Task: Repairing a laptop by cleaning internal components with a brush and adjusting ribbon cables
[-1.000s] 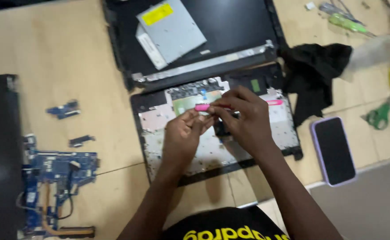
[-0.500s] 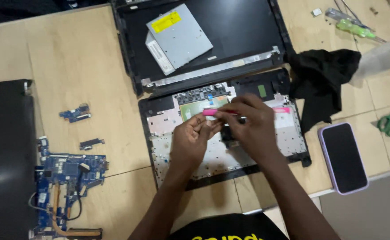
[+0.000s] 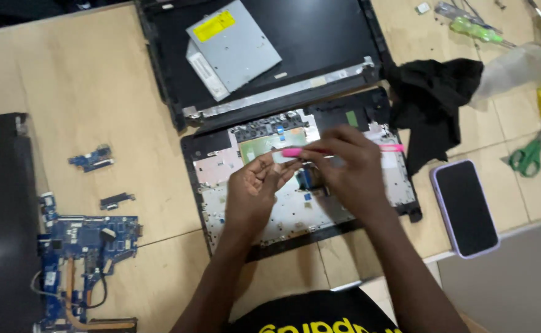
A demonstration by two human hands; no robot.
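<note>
We pinch a slim pink plastic tool [image 3: 344, 150] in our right hand [image 3: 350, 172], fingers closed on it; our left hand [image 3: 255, 197] curls loosely, touching its tip, over the opened laptop base [image 3: 221, 179] mid-worktop. A blue circuit board [image 3: 85, 246] lies near the wooden worktop's [image 3: 98, 80] left edge; a glossy phone [image 3: 464, 206] sits toward the right edge.

An opened laptop base [image 3: 295, 185] is laid out in the middle of the wooden table [image 3: 85, 80], insides up. A pink tool [image 3: 301, 152] is pinched by the right hand [image 3: 350, 166] just over it, with the left hand [image 3: 258, 191] curled right beside the tip. A silver drive [image 3: 233, 46] is parked on the black lid [image 3: 319, 43] further back. Off to the left, a blue circuit board [image 3: 85, 246] is spread out; a phone [image 3: 466, 206] and a black cloth [image 3: 434, 105] are seen on the right.
</note>
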